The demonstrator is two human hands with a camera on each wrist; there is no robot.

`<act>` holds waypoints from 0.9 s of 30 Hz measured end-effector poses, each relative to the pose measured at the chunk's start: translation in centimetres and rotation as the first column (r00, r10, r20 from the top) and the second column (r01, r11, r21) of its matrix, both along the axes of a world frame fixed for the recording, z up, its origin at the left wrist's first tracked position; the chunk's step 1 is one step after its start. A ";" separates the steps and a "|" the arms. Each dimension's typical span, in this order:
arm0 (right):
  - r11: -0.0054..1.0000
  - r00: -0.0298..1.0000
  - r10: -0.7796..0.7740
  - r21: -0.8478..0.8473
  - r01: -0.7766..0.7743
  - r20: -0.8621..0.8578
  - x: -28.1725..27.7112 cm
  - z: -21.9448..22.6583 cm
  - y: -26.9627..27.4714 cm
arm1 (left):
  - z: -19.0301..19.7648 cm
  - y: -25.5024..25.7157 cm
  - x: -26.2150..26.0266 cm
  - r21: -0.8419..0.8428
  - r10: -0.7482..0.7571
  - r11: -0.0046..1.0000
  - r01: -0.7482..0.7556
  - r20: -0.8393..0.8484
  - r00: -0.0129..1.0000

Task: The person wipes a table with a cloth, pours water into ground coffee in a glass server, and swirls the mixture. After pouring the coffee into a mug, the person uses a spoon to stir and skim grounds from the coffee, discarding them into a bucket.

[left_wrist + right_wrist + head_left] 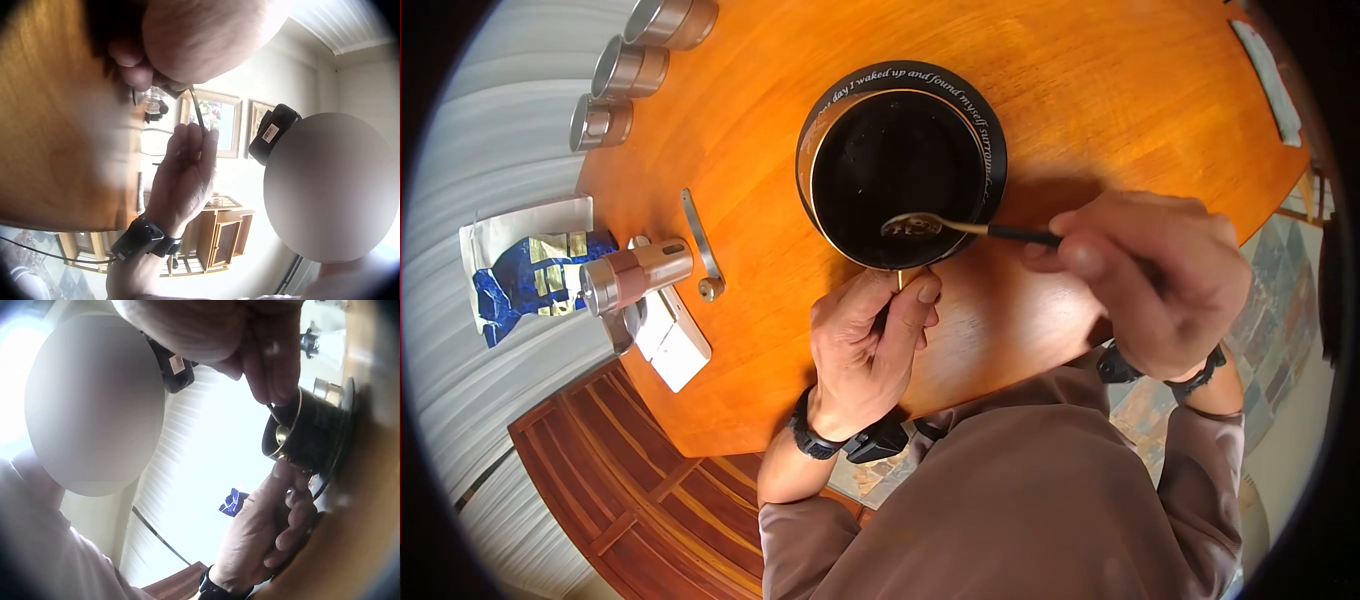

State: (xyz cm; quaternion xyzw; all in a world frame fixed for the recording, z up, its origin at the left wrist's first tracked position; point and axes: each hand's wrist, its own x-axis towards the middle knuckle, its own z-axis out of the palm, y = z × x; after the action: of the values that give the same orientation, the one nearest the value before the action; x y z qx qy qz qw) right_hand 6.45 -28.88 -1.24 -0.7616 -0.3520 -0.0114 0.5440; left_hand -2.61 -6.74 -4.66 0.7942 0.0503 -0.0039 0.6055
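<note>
A black cup [897,165] with a gold rim stands on a black saucer [992,130] with white lettering, dark inside. At its near side my left hand [868,335] pinches the gold handle [901,279] between thumb and fingers. My right hand [1165,270] grips the black handle of a gold-coloured spoon [915,226]. In the head view the spoon's bowl overlaps the near part of the cup's opening. From the right wrist view, the spoon bowl [282,434] shows just inside the rim of the tilted-looking cup [312,434], with the left hand [262,525] at its handle.
Left of the cup lie a metal hand grinder [638,275], its crank [700,240], a white flat device [672,345] and a blue-and-white bag [540,265]. Metal canisters [632,68] stand at the far left. A white strip [1268,80] lies along the table's right edge.
</note>
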 end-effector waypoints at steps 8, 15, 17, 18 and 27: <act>0.982 0.979 -0.175 0.049 0.181 -0.110 1.5 0.6 1.4 | -0.1 0.1 0.0 0.044 -0.014 0.999 0.015 -0.026 1.000; 0.988 0.976 -0.147 -0.017 0.151 0.161 2.5 0.8 1.1 | -0.1 0.0 0.4 0.043 0.025 0.999 -0.027 0.030 0.999; 0.986 0.976 -0.156 -0.034 0.162 0.149 2.2 0.7 1.1 | -0.1 0.0 0.3 0.076 0.004 0.997 -0.005 0.018 1.000; 0.982 0.974 -0.177 -0.035 0.184 0.137 2.1 0.7 1.1 | -0.1 0.0 0.3 0.063 0.014 0.998 -0.015 0.021 1.000; 0.961 0.949 -0.275 -0.008 0.277 -0.155 0.8 0.5 1.9 | -0.2 0.2 0.4 0.070 0.018 0.997 -0.021 0.042 0.999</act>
State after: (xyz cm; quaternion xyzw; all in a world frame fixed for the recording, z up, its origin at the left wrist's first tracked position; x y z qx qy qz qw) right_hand 7.22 -26.98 -0.79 -0.7980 -0.1988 -0.0308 0.5681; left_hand -2.19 -6.58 -4.87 0.8144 0.0456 0.0201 0.5782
